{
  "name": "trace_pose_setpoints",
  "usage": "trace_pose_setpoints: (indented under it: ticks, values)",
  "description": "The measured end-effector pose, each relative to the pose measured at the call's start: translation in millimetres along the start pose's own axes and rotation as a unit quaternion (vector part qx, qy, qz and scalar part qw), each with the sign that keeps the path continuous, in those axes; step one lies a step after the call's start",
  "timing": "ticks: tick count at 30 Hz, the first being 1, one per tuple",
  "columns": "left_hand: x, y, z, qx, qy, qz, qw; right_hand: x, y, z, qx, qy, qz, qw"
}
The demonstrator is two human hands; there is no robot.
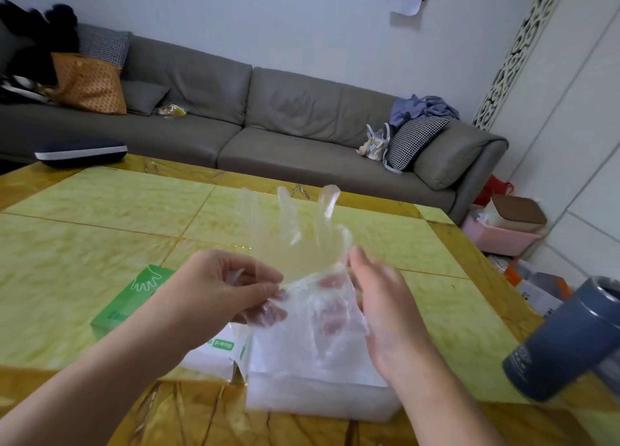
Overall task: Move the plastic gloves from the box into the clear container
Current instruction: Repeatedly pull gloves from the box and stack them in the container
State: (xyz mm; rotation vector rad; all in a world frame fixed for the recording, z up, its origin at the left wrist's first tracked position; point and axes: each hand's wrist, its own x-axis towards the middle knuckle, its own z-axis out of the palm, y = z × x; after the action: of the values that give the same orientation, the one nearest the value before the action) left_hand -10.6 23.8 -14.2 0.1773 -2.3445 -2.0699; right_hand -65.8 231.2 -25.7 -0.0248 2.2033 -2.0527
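Observation:
A thin clear plastic glove is held up above the table, its fingers pointing away from me. My left hand pinches the glove's cuff between thumb and fingers. My right hand is beside the cuff on the right; some of its fingers show through the plastic, and I cannot tell whether they hold it. Below the hands sits the clear container with crumpled gloves in it. The green and white glove box lies to the left, partly behind my left forearm.
A yellow-green stone table with a brown border carries everything. A dark grey tumbler stands at the right edge. Behind the table runs a grey sofa with cushions and bags. Boxes and a pink bin sit on the floor at right.

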Motion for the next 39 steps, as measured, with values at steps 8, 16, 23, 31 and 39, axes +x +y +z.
trace_pose_setpoints:
  ticks: [8,16,23,31,39]
  values:
    - [-4.0,4.0,22.7,-0.08,0.104,0.103,0.986,6.0,-3.9,-18.1,0.107,0.058,0.009,0.993]
    - [-11.3,14.9,16.3,0.005,-0.039,0.019,0.999,13.1,0.8,-49.4,0.01,0.013,0.043,0.999]
    - [-2.8,27.4,-8.2,-0.065,0.206,0.257,0.942,9.8,5.4,-58.5,-0.137,-0.009,0.022,0.99]
    - [20.1,-27.9,64.3,0.419,-0.054,0.13,0.897,6.0,8.7,-60.2,-0.274,-0.069,0.038,0.959]
    - [33.3,-42.9,69.2,0.448,-0.148,0.044,0.881,5.2,8.1,-69.4,-0.465,-0.033,0.025,0.884]
